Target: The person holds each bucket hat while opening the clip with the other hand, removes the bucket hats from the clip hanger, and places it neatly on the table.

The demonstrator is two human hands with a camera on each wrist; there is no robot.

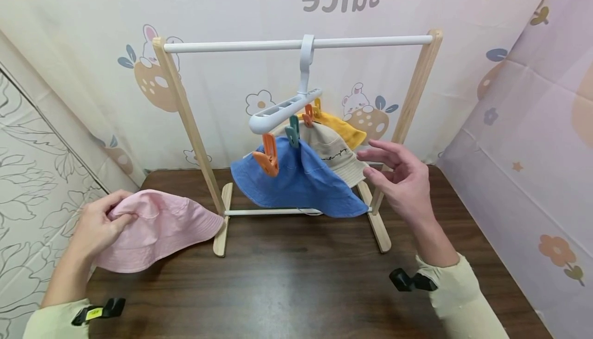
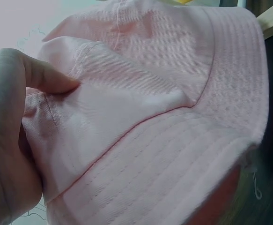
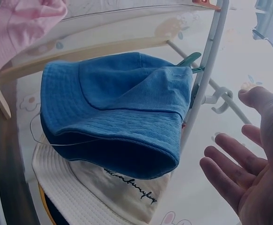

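Observation:
My left hand (image 1: 103,226) pinches the crown of a pink bucket hat (image 1: 159,228), held over the left side of the table; in the left wrist view the thumb lies across its fabric. My right hand (image 1: 407,182) is raised beside the rack's right post with fingers loosely bent and nothing in them. Nearest to it hang a blue bucket hat (image 1: 296,179) and a cream one (image 1: 343,156) with black script. A green clip (image 1: 293,132) grips the blue hat. An orange clip (image 1: 267,156) hangs at the hanger's near end, overlapping the blue hat in the head view.
A pale blue hanger (image 1: 284,111) hooks over the white rod (image 1: 241,46) of a wooden rack, pointing toward me. Behind the cream hat hangs a yellow hat (image 1: 345,128), by orange and yellow clips. The rack's feet (image 1: 381,233) stand on the dark wooden table (image 1: 278,282). Printed curtains surround it.

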